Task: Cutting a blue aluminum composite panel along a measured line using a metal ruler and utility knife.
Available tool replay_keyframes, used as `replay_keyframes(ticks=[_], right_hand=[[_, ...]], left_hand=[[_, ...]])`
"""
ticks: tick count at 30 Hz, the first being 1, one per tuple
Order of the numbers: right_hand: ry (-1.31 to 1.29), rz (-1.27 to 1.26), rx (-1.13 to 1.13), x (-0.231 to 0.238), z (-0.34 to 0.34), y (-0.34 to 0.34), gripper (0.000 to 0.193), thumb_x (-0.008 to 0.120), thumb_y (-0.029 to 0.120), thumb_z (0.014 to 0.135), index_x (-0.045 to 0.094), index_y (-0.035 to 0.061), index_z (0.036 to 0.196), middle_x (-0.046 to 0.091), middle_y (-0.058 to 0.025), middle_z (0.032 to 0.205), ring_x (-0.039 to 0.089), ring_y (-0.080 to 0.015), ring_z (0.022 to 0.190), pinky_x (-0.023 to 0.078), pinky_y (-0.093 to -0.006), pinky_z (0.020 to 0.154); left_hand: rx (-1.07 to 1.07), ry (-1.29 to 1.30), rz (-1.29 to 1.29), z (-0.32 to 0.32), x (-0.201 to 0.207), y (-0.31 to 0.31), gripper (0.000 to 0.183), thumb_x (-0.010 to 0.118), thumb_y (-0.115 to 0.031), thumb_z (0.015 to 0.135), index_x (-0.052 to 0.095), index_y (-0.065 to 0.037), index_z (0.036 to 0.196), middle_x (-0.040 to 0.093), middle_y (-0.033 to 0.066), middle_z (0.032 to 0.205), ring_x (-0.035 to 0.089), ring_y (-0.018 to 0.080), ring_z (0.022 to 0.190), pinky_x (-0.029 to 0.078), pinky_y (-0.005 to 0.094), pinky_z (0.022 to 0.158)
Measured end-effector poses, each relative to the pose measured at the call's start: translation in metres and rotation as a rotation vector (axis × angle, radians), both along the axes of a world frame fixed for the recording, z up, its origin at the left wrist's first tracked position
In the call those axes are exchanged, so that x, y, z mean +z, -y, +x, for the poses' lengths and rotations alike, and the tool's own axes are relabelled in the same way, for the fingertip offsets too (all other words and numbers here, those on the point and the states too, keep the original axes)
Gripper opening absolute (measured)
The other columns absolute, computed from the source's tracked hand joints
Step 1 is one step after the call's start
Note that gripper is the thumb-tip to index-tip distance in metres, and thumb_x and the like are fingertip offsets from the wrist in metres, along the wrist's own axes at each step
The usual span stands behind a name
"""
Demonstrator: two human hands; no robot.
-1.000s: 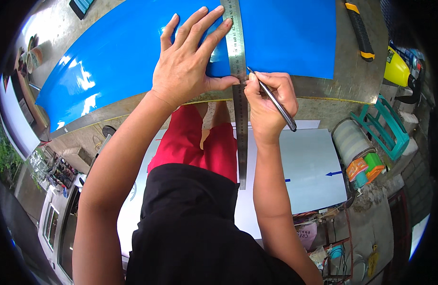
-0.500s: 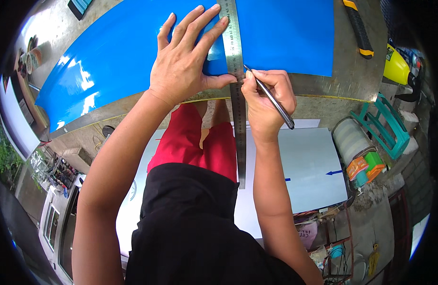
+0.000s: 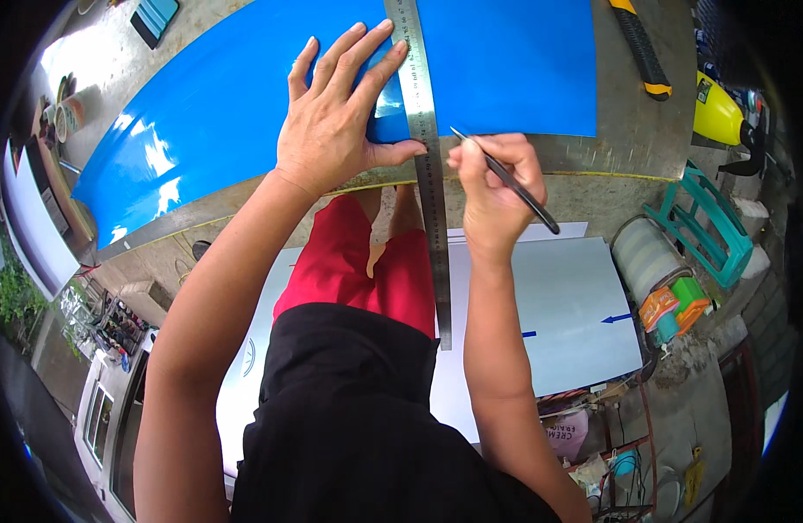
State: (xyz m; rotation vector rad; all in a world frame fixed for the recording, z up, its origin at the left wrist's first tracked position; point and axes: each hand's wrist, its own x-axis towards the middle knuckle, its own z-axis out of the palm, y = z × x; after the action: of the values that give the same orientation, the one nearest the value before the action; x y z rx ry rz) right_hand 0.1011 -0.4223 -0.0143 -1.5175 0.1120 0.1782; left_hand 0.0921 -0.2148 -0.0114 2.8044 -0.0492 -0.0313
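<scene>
A glossy blue sheet (image 3: 516,70) lies on the metal-topped table (image 3: 628,157), its near right corner close to the front edge. Across it runs a long steel ruler (image 3: 426,113), which sticks out past the table edge toward my body. My left hand (image 3: 332,122) is spread flat on the sheet, left of the ruler, its thumb against the ruler's side. My right hand (image 3: 497,187) pinches a slim black pen-shaped tool (image 3: 523,193) with a pale pointed tip. That tip is just right of the ruler, by the sheet's near edge; contact is unclear.
A black and yellow utility knife (image 3: 641,52) lies at the table's right, a teal squeegee (image 3: 153,19) at far left. Beyond the right end are a yellow spray bottle (image 3: 718,109) and a green stool (image 3: 706,231). Behind me lies a pale panel (image 3: 567,301) with blue arrows.
My right hand has drawn slightly back and right, taking the tool's tip away from the ruler's edge. The left hand stays spread on the sheet. The view has shifted a little.
</scene>
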Motion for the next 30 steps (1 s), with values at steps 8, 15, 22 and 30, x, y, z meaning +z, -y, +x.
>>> replay_keyframes(ticks=[8, 15, 22, 30], right_hand=[[-0.132, -0.148, -0.05, 0.031, -0.065, 0.059, 0.017, 0.056, 0.009, 0.109, 0.059, -0.0024, 0.121, 0.069, -0.0156, 0.112, 0.073, -0.0197, 0.087, 0.061, -0.0327, 0.079], [-0.366, -0.43, 0.425, 0.029, -0.134, 0.074, 0.023, 0.06, 0.015, 0.109, 0.067, -0.0017, 0.124, 0.076, -0.0111, 0.101, 0.073, -0.0193, 0.094, 0.056, -0.0329, 0.088], [-0.367, -0.252, 0.256, 0.055, -0.145, 0.077, 0.023, 0.063, 0.011, 0.105, 0.069, -0.0014, 0.123, 0.075, -0.0088, 0.101, 0.07, -0.0162, 0.097, 0.054, -0.0312, 0.091], [-0.142, -0.496, 0.361, 0.145, -0.125, 0.109, 0.021, 0.061, 0.001, 0.1, 0.07, -0.0002, 0.119, 0.072, -0.0096, 0.097, 0.068, -0.019, 0.091, 0.052, -0.0304, 0.087]], left_hand=[[-0.005, -0.001, -0.009, 0.0, 0.004, -0.002, 0.114, 0.079, -0.08, 0.07, 0.047, -0.02, 0.161, 0.041, 0.006, 0.169, 0.036, 0.0281, 0.157, 0.017, 0.0537, 0.131], [-0.011, -0.01, -0.017, 0.001, 0.007, -0.003, 0.109, 0.078, -0.076, 0.074, 0.045, -0.021, 0.162, 0.039, 0.0058, 0.169, 0.032, 0.0281, 0.158, 0.014, 0.0536, 0.132], [0.114, 0.07, -0.249, 0.007, 0.04, 0.0, 0.096, 0.085, -0.046, 0.085, 0.041, -0.011, 0.163, 0.041, 0.0125, 0.168, 0.038, 0.0325, 0.154, 0.023, 0.0532, 0.13], [0.432, -0.122, -1.499, -0.012, 0.157, -0.017, 0.061, 0.069, -0.022, 0.107, 0.043, -0.002, 0.159, 0.068, 0.0124, 0.133, 0.068, 0.0183, 0.11, 0.053, 0.0348, 0.103]])
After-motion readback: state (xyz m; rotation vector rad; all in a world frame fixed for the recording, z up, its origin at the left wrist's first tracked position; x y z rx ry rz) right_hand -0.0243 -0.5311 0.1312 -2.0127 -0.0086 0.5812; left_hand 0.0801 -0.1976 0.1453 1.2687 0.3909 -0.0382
